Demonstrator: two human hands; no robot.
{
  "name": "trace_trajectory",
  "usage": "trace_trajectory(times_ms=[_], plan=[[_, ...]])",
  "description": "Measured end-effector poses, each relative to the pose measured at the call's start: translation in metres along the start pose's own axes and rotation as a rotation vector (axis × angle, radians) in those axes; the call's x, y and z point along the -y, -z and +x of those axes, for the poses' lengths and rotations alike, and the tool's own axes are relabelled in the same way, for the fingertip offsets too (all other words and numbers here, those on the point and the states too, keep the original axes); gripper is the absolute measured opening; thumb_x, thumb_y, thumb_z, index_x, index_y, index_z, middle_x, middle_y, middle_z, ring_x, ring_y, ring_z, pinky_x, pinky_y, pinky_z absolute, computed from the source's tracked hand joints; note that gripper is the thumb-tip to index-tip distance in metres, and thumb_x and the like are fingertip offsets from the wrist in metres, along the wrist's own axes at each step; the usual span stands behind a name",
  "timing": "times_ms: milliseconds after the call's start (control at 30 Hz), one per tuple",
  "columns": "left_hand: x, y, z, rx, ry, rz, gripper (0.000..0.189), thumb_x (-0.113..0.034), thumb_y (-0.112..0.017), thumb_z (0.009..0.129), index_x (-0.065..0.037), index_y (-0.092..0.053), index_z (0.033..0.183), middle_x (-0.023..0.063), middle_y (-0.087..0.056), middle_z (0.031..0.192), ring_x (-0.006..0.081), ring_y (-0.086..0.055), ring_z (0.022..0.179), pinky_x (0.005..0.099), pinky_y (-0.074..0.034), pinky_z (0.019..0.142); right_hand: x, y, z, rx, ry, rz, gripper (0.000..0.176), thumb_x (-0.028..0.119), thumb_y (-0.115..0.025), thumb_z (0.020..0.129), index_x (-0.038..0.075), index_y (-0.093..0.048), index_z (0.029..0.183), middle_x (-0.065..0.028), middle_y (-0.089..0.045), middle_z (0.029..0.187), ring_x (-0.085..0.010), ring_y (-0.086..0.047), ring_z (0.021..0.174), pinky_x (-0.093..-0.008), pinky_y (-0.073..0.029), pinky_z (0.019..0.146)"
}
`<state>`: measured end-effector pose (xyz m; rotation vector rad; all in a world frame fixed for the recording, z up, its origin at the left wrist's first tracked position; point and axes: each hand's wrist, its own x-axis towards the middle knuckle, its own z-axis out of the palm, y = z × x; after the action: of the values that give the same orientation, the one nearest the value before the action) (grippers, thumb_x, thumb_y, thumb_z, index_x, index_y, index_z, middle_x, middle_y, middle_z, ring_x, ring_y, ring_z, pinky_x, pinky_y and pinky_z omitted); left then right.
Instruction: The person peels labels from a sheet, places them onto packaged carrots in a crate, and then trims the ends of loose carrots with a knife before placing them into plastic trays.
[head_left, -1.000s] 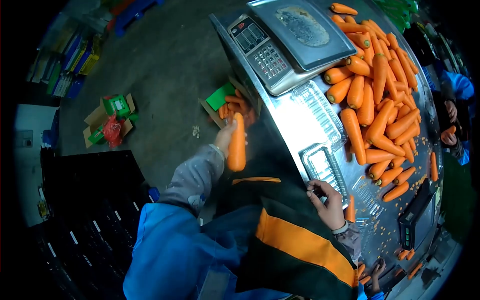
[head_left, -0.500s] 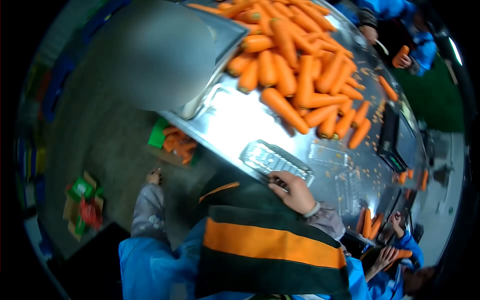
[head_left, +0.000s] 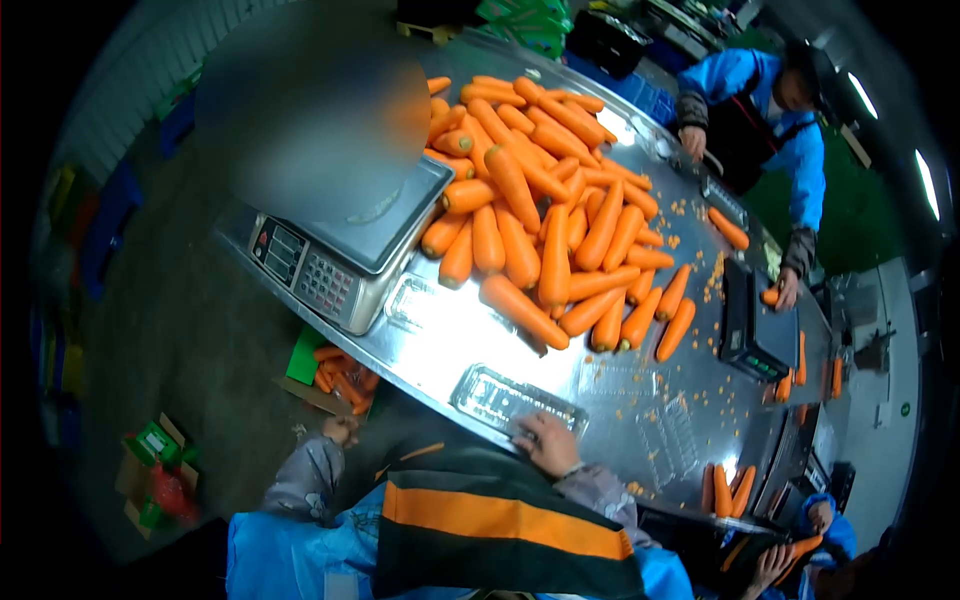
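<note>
My right hand (head_left: pixel 549 444) rests on the near edge of a clear plastic tray (head_left: pixel 500 398), its fingers curled at the rim. The tray lies on the metal table (head_left: pixel 420 378) by its front edge. My left hand (head_left: pixel 340 430) hangs below the table edge on the left, beside a box of carrots (head_left: pixel 345 380); its fingers are small and blurred. A large heap of carrots (head_left: pixel 550 240) lies beyond the tray. More clear trays (head_left: pixel 668 440) lie to the right of it.
A weighing scale (head_left: pixel 330 285) stands at the table's left, partly behind a grey blurred disc. A black scale (head_left: pixel 760 320) stands at the right. Co-workers are at the upper right (head_left: pixel 745 110) and lower right (head_left: pixel 825 525). An open box (head_left: pixel 155 470) sits on the floor.
The view has shifted, bringing the left scale's keypad into sight. My right hand stays at the tray's near edge. The upper co-worker's hand has moved to the black scale.
</note>
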<state>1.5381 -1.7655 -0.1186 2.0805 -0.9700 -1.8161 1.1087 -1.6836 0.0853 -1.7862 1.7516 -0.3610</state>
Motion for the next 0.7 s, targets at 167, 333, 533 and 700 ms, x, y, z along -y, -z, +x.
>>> trace_trajectory(times_ms=[167,333,533,700], plan=[[0.065,-0.008,-0.053,-0.117,0.000,-0.157,0.015,-0.016,-0.054,0.088,-0.003,-0.061,0.086,0.0073,-0.060,0.069,0.0164,-0.056,0.055,0.0297,-0.044,0.043,-0.028,0.001,-0.027,0.009,0.003,0.075,0.027,0.020,-0.069,0.077,0.008,-0.062,0.100,-0.0124,-0.058,0.087,-0.0284,-0.060,0.076,-0.0353,-0.049,0.069],[0.190,-0.006,-0.095,-0.335,0.072,-0.276,0.009,-0.007,-0.058,0.084,0.000,-0.061,0.088,0.0117,-0.061,0.079,0.0197,-0.058,0.067,0.0318,-0.049,0.057,-0.011,0.046,0.038,-0.099,0.146,0.184,0.026,0.021,-0.068,0.076,0.005,-0.064,0.096,-0.0131,-0.063,0.085,-0.0295,-0.061,0.081,-0.0352,-0.049,0.073],[0.155,0.013,-0.141,-0.407,0.192,-0.094,0.018,-0.005,-0.062,0.081,0.002,-0.063,0.098,0.0112,-0.062,0.087,0.0179,-0.058,0.077,0.0304,-0.049,0.069,0.071,0.046,0.195,-0.308,0.628,-0.308,0.030,0.021,-0.064,0.071,0.007,-0.061,0.098,-0.0120,-0.055,0.096,-0.0304,-0.049,0.096,-0.0406,-0.038,0.085],[0.048,0.038,-0.106,-0.377,-0.222,-0.093,0.022,-0.005,-0.063,0.080,0.000,-0.062,0.101,0.0063,-0.065,0.087,0.0144,-0.060,0.080,0.0272,-0.048,0.073,0.057,0.019,0.299,-0.279,0.368,-0.602,0.058,0.036,-0.061,0.072,-0.003,-0.049,0.113,-0.0199,-0.044,0.127,-0.0347,-0.031,0.128,-0.0468,-0.021,0.106]])
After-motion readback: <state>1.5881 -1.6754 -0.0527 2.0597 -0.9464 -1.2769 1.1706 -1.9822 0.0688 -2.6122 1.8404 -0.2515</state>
